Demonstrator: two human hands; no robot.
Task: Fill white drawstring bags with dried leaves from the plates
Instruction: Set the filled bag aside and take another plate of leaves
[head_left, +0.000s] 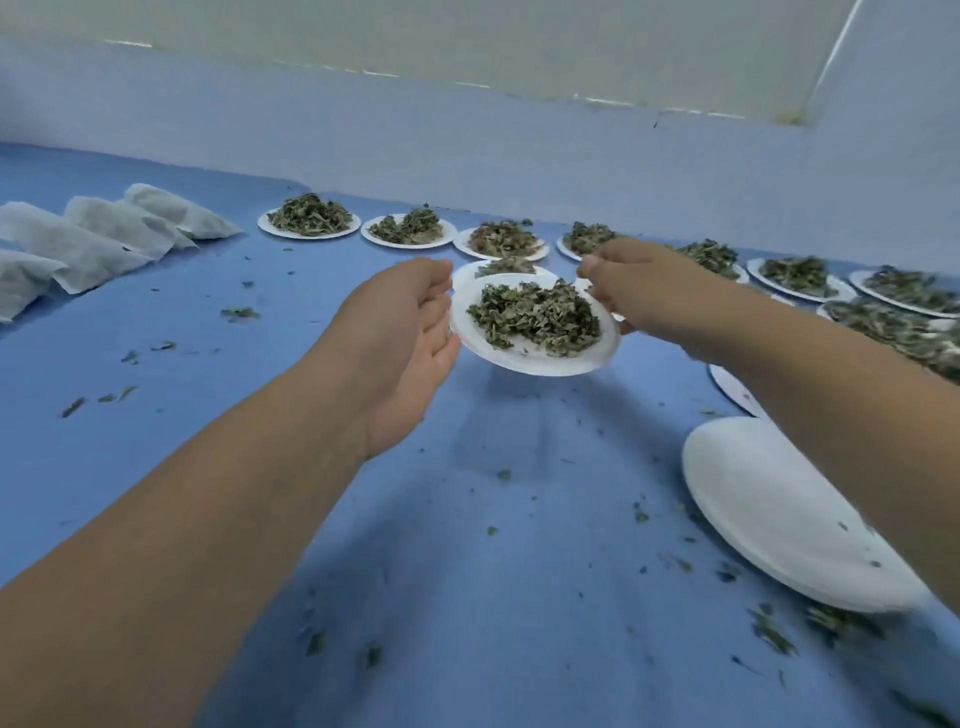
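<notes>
round white paper plate (524, 358) of dried green leaves (537, 317) held above blue cloth (467, 519), right hand (644, 291) pinching its right rim, left hand (400, 332) touching left rim with straight fingers, filled white bags (104, 234) far left

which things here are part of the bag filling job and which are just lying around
Job in hand: held plate of dried leaves, gripped by the right hand, left hand at its rim; other leaf plates; white bags.
Lying about: empty plate stack; loose leaf bits on the blue cloth.
</notes>
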